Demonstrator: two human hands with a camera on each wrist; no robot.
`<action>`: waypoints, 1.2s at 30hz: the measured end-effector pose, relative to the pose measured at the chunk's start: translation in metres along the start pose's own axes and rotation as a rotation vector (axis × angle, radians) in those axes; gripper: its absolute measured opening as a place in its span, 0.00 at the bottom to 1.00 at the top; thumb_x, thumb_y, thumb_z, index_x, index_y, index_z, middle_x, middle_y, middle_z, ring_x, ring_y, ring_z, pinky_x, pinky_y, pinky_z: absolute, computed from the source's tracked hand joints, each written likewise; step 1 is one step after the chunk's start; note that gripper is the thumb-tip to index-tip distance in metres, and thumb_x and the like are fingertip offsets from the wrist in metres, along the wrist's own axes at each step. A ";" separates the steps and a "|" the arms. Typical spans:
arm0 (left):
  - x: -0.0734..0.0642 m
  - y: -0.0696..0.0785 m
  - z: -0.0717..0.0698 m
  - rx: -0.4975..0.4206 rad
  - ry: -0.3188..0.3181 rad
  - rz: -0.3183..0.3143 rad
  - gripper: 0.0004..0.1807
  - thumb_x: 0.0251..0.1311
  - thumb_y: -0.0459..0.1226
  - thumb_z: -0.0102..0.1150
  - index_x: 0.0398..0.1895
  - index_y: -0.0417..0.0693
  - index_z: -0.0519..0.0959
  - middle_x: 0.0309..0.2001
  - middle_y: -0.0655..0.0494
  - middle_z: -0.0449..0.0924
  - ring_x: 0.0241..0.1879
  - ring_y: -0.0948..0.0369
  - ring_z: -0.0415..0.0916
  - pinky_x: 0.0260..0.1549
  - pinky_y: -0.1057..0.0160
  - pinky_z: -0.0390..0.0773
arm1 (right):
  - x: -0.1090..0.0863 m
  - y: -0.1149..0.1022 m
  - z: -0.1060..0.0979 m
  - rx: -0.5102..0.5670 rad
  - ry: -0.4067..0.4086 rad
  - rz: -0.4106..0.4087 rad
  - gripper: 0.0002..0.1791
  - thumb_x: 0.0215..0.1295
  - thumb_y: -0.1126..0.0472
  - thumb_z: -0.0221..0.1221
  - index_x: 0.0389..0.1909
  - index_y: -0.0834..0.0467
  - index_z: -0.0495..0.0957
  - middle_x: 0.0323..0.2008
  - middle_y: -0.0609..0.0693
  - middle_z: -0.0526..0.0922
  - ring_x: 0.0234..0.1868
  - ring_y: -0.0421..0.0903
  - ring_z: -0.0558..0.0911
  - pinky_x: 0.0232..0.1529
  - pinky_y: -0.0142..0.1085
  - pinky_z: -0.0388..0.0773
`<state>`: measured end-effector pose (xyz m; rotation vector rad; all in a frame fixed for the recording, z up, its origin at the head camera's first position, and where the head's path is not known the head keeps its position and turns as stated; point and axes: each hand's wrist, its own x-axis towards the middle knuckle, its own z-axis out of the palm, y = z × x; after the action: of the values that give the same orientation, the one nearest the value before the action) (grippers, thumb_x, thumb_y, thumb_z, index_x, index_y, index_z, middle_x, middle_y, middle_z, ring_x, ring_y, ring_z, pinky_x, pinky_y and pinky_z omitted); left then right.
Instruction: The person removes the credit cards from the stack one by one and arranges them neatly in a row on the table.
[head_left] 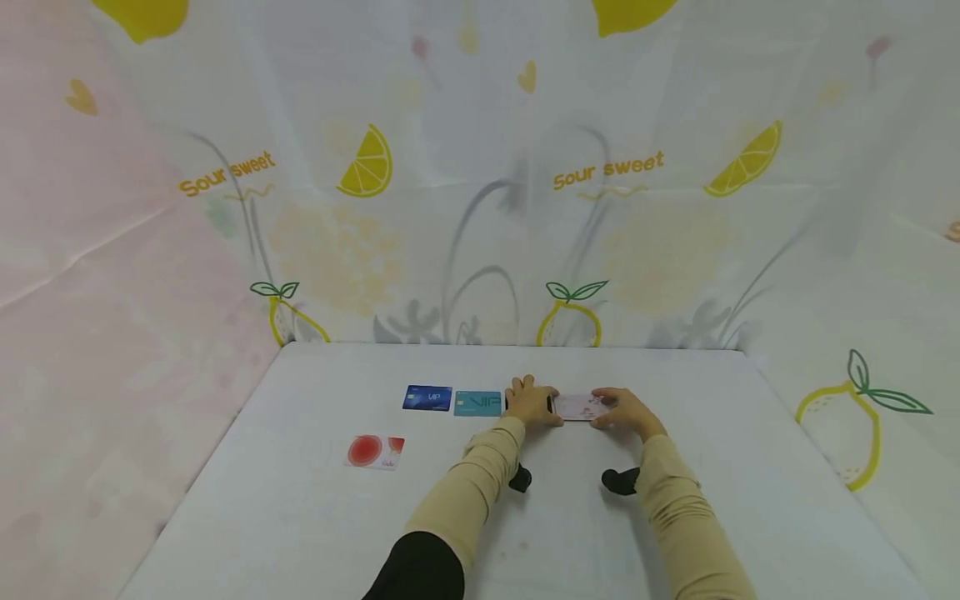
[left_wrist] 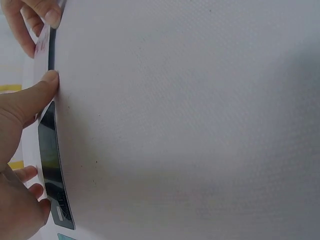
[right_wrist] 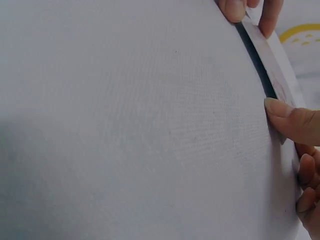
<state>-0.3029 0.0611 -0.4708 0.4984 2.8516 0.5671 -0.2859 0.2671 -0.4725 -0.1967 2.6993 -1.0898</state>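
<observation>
Just right of the frame's centre, I see the left hand and right hand pinching a pale pink card between their fingers. A teal VIP card and blue VIP card lie farther left on the white surface.

On the head view I identify a white tabletop, with faint brownish marks on its near area. A pale printed backdrop rises behind its far edge and extends along both sides; the left side is pinkish. I read "Sour sweet" lettering twice in full. Other prints: yellow lemon wedges, outlined lemons with green leaves, small yellow hearts, grey plant stems.
</observation>
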 end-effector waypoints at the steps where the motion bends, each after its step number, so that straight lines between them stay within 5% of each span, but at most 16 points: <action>1: 0.000 0.000 0.000 0.005 0.002 0.003 0.29 0.48 0.51 0.69 0.57 0.59 0.77 0.55 0.45 0.64 0.51 0.49 0.57 0.51 0.49 0.60 | 0.000 0.000 0.000 0.001 0.000 0.002 0.35 0.47 0.67 0.68 0.58 0.71 0.69 0.53 0.73 0.72 0.57 0.69 0.68 0.60 0.58 0.61; 18: -0.001 -0.001 0.002 0.098 0.011 0.003 0.29 0.50 0.55 0.66 0.58 0.64 0.76 0.60 0.47 0.65 0.53 0.49 0.59 0.48 0.49 0.62 | 0.001 0.000 0.001 0.008 -0.018 0.017 0.35 0.49 0.67 0.67 0.59 0.70 0.67 0.55 0.75 0.70 0.59 0.70 0.66 0.59 0.59 0.61; 36: 0.004 -0.009 0.009 0.088 0.059 0.012 0.31 0.48 0.56 0.67 0.58 0.62 0.76 0.62 0.47 0.66 0.56 0.46 0.59 0.49 0.46 0.63 | -0.002 0.002 0.003 0.023 0.019 -0.006 0.33 0.49 0.68 0.64 0.58 0.72 0.68 0.54 0.75 0.70 0.57 0.69 0.67 0.58 0.59 0.61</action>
<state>-0.3071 0.0573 -0.4828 0.5223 2.9421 0.4678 -0.2834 0.2667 -0.4761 -0.1920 2.7032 -1.1296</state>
